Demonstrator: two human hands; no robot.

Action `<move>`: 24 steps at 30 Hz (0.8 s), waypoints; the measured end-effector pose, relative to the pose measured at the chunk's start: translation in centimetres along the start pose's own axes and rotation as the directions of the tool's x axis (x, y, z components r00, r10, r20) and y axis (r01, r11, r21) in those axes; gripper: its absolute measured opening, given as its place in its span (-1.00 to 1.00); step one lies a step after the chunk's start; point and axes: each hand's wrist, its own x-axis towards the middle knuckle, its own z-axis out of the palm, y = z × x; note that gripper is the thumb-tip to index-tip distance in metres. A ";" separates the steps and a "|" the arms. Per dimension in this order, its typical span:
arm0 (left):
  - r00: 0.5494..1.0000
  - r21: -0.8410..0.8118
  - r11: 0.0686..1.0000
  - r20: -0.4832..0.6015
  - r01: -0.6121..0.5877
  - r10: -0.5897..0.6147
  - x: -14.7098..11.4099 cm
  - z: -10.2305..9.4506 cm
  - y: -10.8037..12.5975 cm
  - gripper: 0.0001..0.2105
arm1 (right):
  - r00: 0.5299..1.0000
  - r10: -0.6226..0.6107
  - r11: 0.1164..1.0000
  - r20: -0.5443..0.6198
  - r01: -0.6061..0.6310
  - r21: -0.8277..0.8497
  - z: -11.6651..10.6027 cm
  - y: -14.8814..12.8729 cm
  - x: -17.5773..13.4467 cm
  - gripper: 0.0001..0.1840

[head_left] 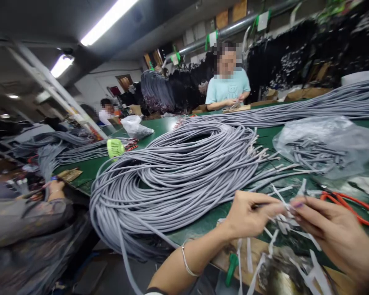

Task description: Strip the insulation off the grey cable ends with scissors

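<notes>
My left hand (249,213) is closed in a pinch over the table's near right part, its fingertips on a thin white strip (278,192). A dark bit shows between its thumb and fingers, too blurred to name. Facing it, my right hand (335,229) is pinched shut, its fingertips almost meeting the left ones; what it grips is too small and smeared to tell. Below both hands lie white strips (315,270) and a cardboard piece (253,250). Scissors with orange handles (353,198) rest beside my right hand. A big coil of grey cables (178,176) spreads to the left.
A clear plastic bag (353,143) holds short grey pieces. Long grey cables (295,108) cross the green table (197,229). A lime-green object (115,148) and a white bag (136,126) stand farther off. One co-worker (227,88) is opposite; another person's arm (55,190) shows left.
</notes>
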 end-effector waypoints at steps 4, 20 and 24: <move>0.982 0.080 0.992 -0.171 0.096 -0.081 0.4 1.2 -0.9 -0.70 | 0.970 -0.175 0.955 -0.172 0.124 -0.270 0.7 -1.2 -0.5 -0.90; 0.968 0.026 0.979 -0.159 0.202 -0.196 1.4 0.9 -2.6 -0.66 | 0.891 -0.451 0.762 0.045 0.411 -0.500 0.7 -2.0 -0.5 -0.80; 0.995 0.288 0.955 -0.092 0.072 -0.047 1.1 1.2 -2.5 -0.65 | 0.907 -0.405 0.833 -0.113 0.315 -0.454 -0.1 -2.4 -0.3 -0.82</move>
